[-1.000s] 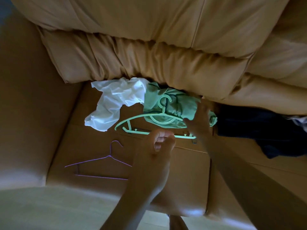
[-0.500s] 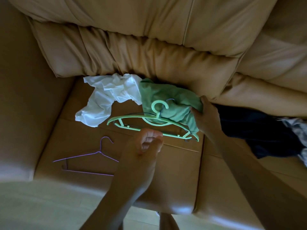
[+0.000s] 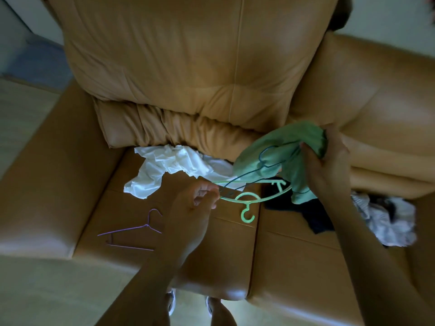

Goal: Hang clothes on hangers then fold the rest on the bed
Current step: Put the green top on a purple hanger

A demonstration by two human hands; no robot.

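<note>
While the left hand curls its fingers round one end of the green hanger, pinching it just above the seat, the right hand is clamped on a bunched green garment at the right of the frame, thumb on the near side and fingers wrapped over the far side. That hanger is held upside down, with its hook pointing toward the bottom of the frame, and its far end runs under the hanging cloth. A thin blue hanger lies against the green garment; its hook shows dark on the fabric and its wires slant down toward the left hand, though whether that hand also grips them I cannot tell.

Everything sits on a tan sofa. A crumpled white garment lies at the back of the seat, centre frame, touching the back cushion. A purple hanger lies flat on the seat at lower left, well apart from both hands. Under the right forearm a dark garment spreads across the next seat, and just beside it — toward the right edge — is a pale patterned cloth.
</note>
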